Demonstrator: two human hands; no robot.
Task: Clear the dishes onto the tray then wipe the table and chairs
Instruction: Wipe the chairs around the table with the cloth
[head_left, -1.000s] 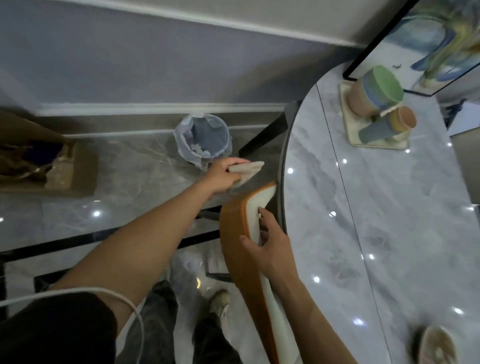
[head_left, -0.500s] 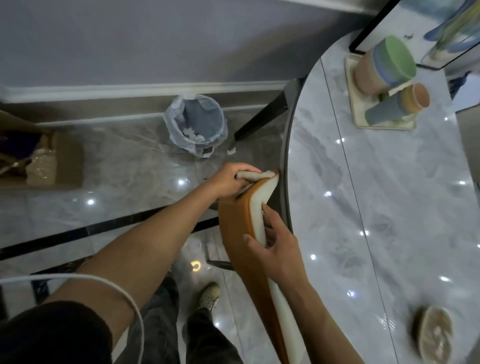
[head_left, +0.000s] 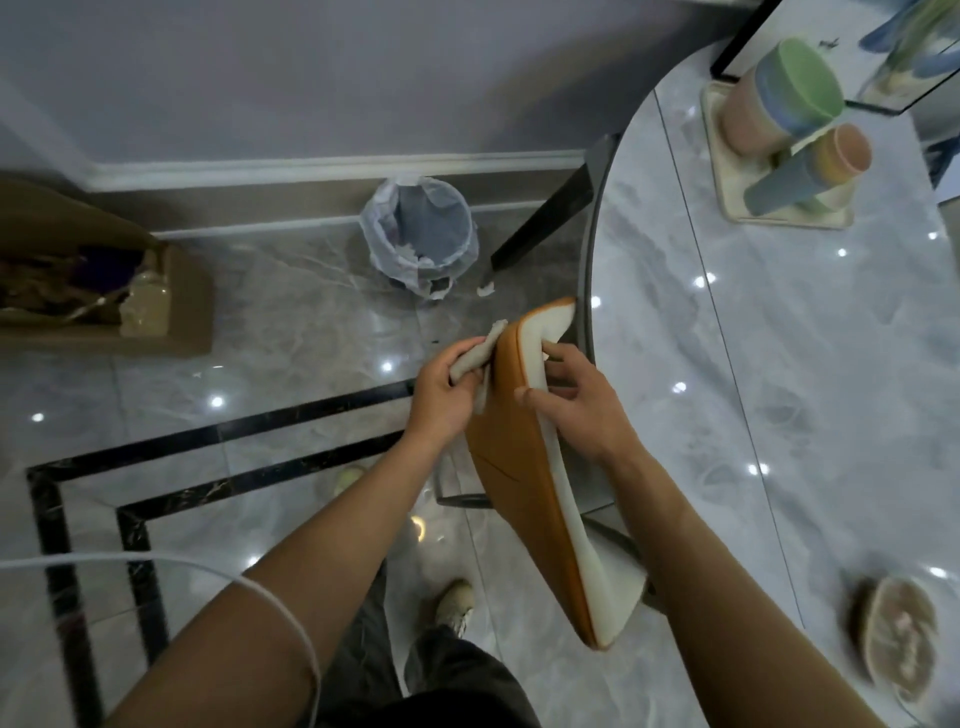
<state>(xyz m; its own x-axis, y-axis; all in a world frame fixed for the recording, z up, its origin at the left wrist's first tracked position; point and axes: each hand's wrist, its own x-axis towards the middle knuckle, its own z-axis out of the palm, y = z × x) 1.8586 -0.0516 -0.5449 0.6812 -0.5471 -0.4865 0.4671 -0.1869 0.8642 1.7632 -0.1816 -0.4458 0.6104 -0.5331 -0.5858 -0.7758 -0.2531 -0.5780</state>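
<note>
Hidden or unclear:
- Chair seat and legs: mostly out of sight behind the chair back (head_left: 514, 467) and both forearms. Only a dark curved frame piece visible below the right wrist.
- Left fingertips: covered by the cloth (head_left: 474, 357).
- Round dish (head_left: 898, 631) on the table (head_left: 779, 415), well to the right of the right hand and nearer the body: blurred, contents unreadable.
- Open cardboard box (head_left: 176, 317) on the floor, far left of the left hand: contents too dark to make out.

Left hand (head_left: 441, 387): fingers curled round the bunched beige cloth, pressing it against the orange outer face of the chair back, near the top corner.

Right hand (head_left: 582, 408): just beside the left hand, on the opposite side of the chair back. Thumb on the orange edge, fingers bent over the white inner face, gripping the top rim.

Well beyond the right hand, at the far end of the table: tray (head_left: 727, 213) with a large cup (head_left: 784, 98) and a small cup (head_left: 810, 171) on it.

Beyond the left hand, on the floor by the wall: lined bin (head_left: 421, 234).

Across the left forearm: thin white cable (head_left: 156, 560).
</note>
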